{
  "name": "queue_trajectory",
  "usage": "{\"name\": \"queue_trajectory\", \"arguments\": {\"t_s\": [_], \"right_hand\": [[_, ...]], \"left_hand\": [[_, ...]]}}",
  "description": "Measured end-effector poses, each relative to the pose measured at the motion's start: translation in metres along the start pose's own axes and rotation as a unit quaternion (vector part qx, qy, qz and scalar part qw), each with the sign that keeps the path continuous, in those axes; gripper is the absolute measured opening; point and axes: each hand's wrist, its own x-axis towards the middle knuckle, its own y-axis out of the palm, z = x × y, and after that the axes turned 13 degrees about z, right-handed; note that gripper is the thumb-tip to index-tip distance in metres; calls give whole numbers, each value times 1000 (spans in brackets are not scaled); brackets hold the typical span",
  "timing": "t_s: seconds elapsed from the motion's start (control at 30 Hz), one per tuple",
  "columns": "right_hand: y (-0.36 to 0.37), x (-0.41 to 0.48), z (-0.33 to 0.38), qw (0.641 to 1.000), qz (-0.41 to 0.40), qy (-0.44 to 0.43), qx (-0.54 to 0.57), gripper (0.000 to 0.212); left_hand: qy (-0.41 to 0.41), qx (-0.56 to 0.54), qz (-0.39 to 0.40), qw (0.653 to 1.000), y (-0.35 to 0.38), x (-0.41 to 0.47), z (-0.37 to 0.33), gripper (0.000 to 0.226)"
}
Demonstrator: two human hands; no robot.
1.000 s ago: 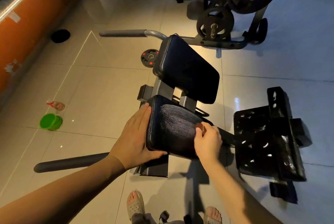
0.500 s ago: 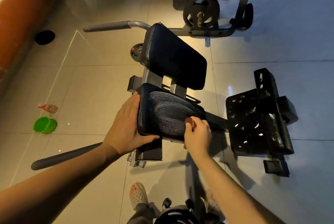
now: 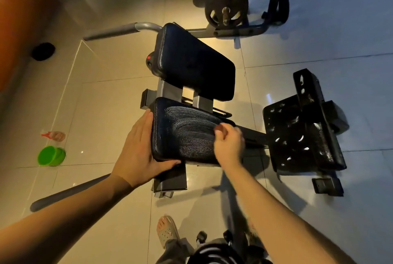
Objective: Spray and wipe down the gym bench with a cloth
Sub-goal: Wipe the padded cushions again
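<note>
The gym bench (image 3: 168, 90) stands on the tiled floor. Its seat pad (image 3: 182, 136) carries pale streaks, so I judge it sprayed and partly wiped, while the back pad (image 3: 195, 65) shows none. The left hand (image 3: 138, 148) lies with fingers straight against the seat's left side. The right hand (image 3: 228, 144) has its fingers curled at the seat's right edge; whether they hold the cloth I cannot tell.

A pale tiled floor (image 3: 102, 119) runs to an orange wall (image 3: 19, 29) on the left. Near that wall a green bowl (image 3: 51, 155) sits on the tiles, with a small clear wrapped packet (image 3: 54, 136) with a red end just beyond it. Farther along lies a round black object (image 3: 43, 51). At the top, a dark weight plate (image 3: 226, 9) hangs on a metal rack (image 3: 274, 8).
</note>
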Motion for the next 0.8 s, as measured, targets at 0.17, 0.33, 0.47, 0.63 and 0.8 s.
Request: {"name": "queue_trajectory", "arguments": {"t_s": [0.17, 0.33, 0.47, 0.63, 0.8], "right_hand": [[21, -55, 31, 950, 113, -290, -9, 33], [-19, 16, -54, 999, -2, 14, -41, 27], [-8, 37, -18, 994, -25, 108, 5, 19], [22, -18, 43, 987, 80, -139, 18, 27], [10, 8, 17, 998, 2, -45, 37, 27]], "left_hand": [[6, -15, 1, 1000, 0, 3, -1, 128], [3, -23, 1, 1000, -1, 2, -4, 131], [4, -18, 5, 1000, -2, 2, -3, 133], [-13, -16, 11, 1000, 0, 0, -6, 130], [-13, -16, 11, 1000, -1, -1, -2, 132]]}}
